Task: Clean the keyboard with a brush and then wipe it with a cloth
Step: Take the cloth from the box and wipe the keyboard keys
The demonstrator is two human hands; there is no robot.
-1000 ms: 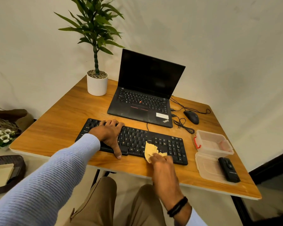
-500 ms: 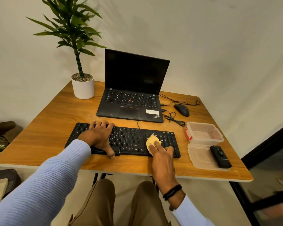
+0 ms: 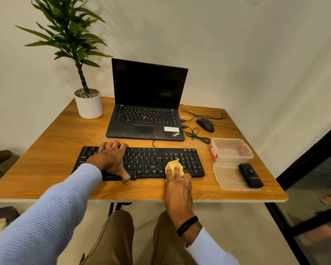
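A black keyboard [image 3: 147,161] lies on the wooden table [image 3: 52,150] in front of me. My left hand [image 3: 111,159] spans its left part, fingers curled over the far edge and thumb on the near edge. My right hand [image 3: 178,190] holds a crumpled yellow cloth [image 3: 172,165] and presses it onto the keys between the main block and the number pad. No brush is recognisable in view.
An open black laptop [image 3: 145,119] stands behind the keyboard, with a potted plant [image 3: 88,104] to its left and a wired mouse [image 3: 205,125] to its right. A clear plastic box [image 3: 231,150], its lid [image 3: 229,178] and a black oblong device [image 3: 250,175] sit at the right.
My right hand has slid the cloth a little to the right and farther up on the keys. My left hand stays on the keyboard's left part. My head view has shifted.
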